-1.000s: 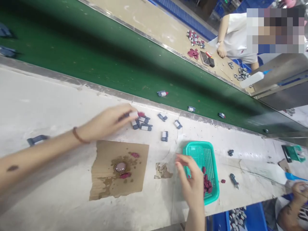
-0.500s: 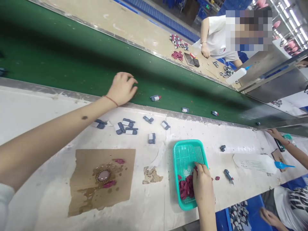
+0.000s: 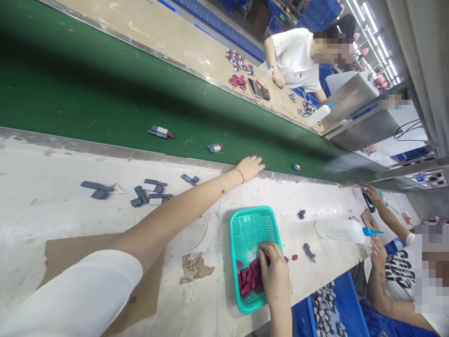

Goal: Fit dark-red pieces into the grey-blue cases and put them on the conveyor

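Observation:
My left hand (image 3: 249,168) reaches across to the near edge of the green conveyor belt (image 3: 196,112). Its fingers are stretched and slightly apart; what lies under the palm is hidden. My right hand (image 3: 275,269) is curled over the right side of a turquoise basket (image 3: 254,213), its fingertips closed on a small dark red piece (image 3: 262,252). More dark red pieces (image 3: 247,281) lie heaped in the basket's near end. On the belt, left of my left hand, are two grey-and-white parts with red tips, one (image 3: 215,148) nearer and one (image 3: 161,132) farther off; another part (image 3: 296,167) is to its right.
Several grey parts (image 3: 154,186) lie on the white table, left of my arm. Cardboard (image 3: 66,255) is partly under my arm. A white bottle (image 3: 340,231) lies right of the basket, near a blue bin (image 3: 354,299) of parts. Co-workers sit across and at right.
My left hand has moved right and lower along the belt edge. The belt parts have shifted left, and the whole view has turned slightly right. My right hand stays at the basket.

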Demonstrator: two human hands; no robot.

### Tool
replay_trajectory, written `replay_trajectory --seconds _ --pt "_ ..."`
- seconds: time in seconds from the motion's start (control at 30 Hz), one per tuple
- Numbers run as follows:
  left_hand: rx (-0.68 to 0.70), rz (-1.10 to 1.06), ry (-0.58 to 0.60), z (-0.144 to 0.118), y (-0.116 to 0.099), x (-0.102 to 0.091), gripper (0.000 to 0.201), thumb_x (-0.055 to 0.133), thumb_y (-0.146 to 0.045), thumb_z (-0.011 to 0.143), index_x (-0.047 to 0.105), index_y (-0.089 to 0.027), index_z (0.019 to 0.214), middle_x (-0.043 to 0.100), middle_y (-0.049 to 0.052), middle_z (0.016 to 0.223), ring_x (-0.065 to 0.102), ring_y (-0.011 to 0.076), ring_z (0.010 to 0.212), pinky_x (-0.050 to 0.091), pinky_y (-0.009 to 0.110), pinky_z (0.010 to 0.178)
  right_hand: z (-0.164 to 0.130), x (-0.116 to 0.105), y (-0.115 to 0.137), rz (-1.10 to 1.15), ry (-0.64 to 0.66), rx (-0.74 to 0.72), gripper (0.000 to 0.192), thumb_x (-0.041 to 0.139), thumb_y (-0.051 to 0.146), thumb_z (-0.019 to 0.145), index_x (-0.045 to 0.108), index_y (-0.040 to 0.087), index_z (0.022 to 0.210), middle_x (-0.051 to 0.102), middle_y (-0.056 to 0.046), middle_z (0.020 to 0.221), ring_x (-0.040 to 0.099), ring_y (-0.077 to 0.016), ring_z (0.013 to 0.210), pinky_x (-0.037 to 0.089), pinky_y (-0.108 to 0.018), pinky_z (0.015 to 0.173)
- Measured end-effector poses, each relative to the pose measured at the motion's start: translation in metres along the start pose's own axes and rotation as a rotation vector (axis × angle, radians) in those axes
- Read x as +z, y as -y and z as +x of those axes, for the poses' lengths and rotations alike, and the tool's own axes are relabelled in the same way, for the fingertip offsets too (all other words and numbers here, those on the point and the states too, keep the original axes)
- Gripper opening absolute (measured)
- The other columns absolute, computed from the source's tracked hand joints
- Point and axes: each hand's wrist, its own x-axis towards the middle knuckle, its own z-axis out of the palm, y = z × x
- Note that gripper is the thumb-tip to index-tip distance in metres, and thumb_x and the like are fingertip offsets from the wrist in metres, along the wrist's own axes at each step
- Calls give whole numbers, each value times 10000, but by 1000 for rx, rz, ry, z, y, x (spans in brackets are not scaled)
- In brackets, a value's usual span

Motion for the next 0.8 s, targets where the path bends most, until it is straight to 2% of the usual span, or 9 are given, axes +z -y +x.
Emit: replay_trajectory --seconds 0.07,0.17,0.27,0.33,0.43,0.53,0.63,0.73,0.8 --pt "-41 -80 -3 -4 2 -5 301 594 -298 945 583 -150 1207 595 111 1225 619 245 1039 537 447 876 -1 -3 7 189 17 119 204 609 383 860 711 207 845 736 -88 878 696 -247 786 558 -378 723" --pt "-129 -231 -22 -20 6 -26 197 489 -147 963 598 -129 1126 641 123 1111 631 228 1011 523 383 869 -2 -4 18 573 17 277 239 724 425 773 722 198 848 763 -80 852 719 -232 764 579 -340 676" --pt "-262 -413 -16 -53 10 -57 289 288 -81 969 561 -125 1052 670 103 902 659 164 746 531 283 664 -1 0 29 846 19 343 297 770 434 733 738 185 893 773 -85 815 727 -221 728 594 -329 651" --pt "-354 -533 28 -86 12 -80 276 274 -121 962 547 -125 923 650 78 745 595 131 537 477 238 503 0 5 39 935 52 363 324 789 427 721 749 181 929 775 -96 814 730 -217 713 599 -321 637" --pt "-455 -676 86 -146 15 -112 215 422 -240 922 504 -153 743 618 62 627 567 131 473 420 210 419 3 14 60 1031 118 350 288 819 422 692 767 196 863 776 -93 804 729 -206 691 599 -299 621" --pt "-568 -901 59 -206 20 -135 236 625 -373 822 563 -158 746 662 72 706 613 147 546 435 198 432 3 25 85 1097 153 301 250 838 422 665 761 212 777 770 -70 800 716 -181 644 591 -273 590" --pt "-677 -1077 9 -259 26 -145 258 772 -400 699 687 -175 792 715 87 846 622 150 581 481 216 484 1 41 110 1046 218 240 228 832 397 669 752 208 770 746 -43 715 702 -175 622 591 -275 591" --pt "-709 -1043 -43 -304 27 -147 248 763 -409 718 744 -203 854 737 90 854 643 181 617 501 237 516 -3 62 133 909 344 150 171 797 339 711 752 204 805 740 -37 681 684 -170 602 578 -268 565" --pt "-717 -996 -117 -328 26 -148 246 757 -408 725 746 -214 877 744 79 855 644 186 631 516 250 548 -6 77 148 800 413 18 95 765 280 742 748 207 800 751 -47 741 688 -176 644 575 -275 587"
